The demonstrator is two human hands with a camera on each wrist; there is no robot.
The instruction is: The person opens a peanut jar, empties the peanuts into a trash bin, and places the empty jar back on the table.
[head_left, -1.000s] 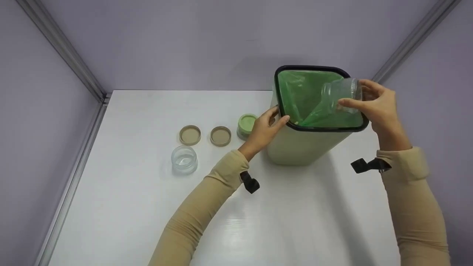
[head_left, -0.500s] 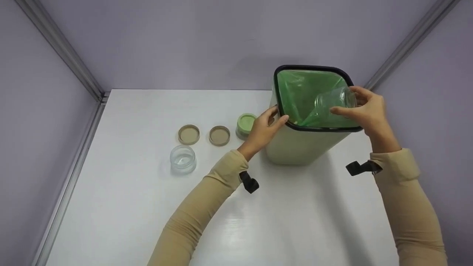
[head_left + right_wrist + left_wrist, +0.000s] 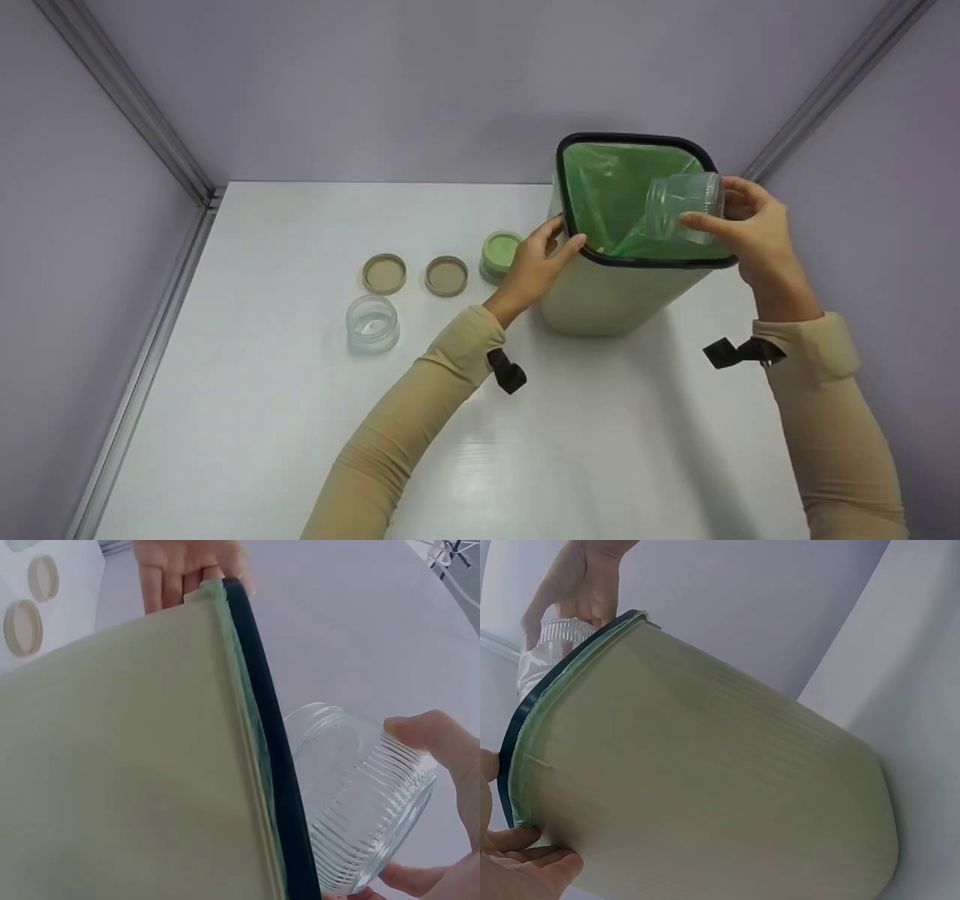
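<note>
Over the bin [image 3: 615, 300] mouth | right hand [image 3: 757, 232] fingers grip tilted empty glass jar [image 3: 686, 206] | left hand [image 3: 534, 266] curls round bin's rim, steadying it on white surface [image 3: 300, 420]

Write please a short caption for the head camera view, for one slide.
Right hand tips a clear glass jar over a green-lined bin while the left hand holds its rim.
</note>
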